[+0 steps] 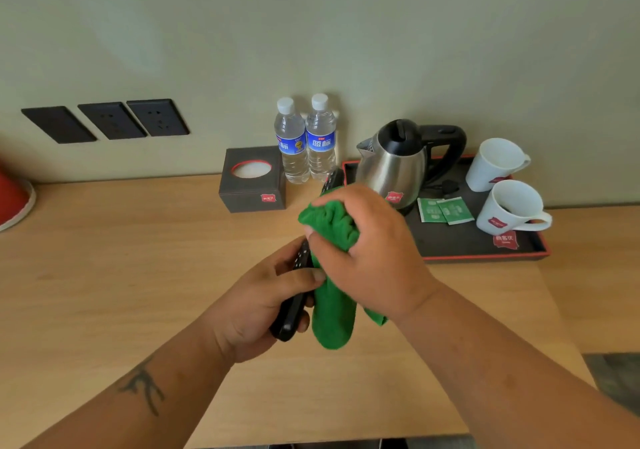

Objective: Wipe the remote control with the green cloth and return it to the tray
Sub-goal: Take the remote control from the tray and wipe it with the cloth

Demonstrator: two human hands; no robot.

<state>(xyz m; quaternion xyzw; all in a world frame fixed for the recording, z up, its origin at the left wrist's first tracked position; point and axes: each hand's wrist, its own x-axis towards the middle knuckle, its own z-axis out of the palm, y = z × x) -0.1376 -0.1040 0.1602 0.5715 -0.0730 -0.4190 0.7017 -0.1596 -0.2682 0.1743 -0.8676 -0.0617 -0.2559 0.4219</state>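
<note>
Left hand grasps the near end of the black remote control, grip closed around its body, thumb lying across the button face. The remote is held above the wooden worktop, angled away from the viewer; its far end shows past the cloth, near the left edge of the tray.

Right hand is clenched on the green cloth, bunched over the remote's middle section. A fold of cloth protrudes above the fingers; the rest hangs below the hand, beside the remote.

Black tray with red rim sits on the worktop to the right, against the wall. It carries a steel electric kettle, two white cups tilted on their sides, and two green sachets.

Left of the tray: two water bottles upright, just beside each other, and a dark tissue box. Three dark wall sockets on the wall, left.
</note>
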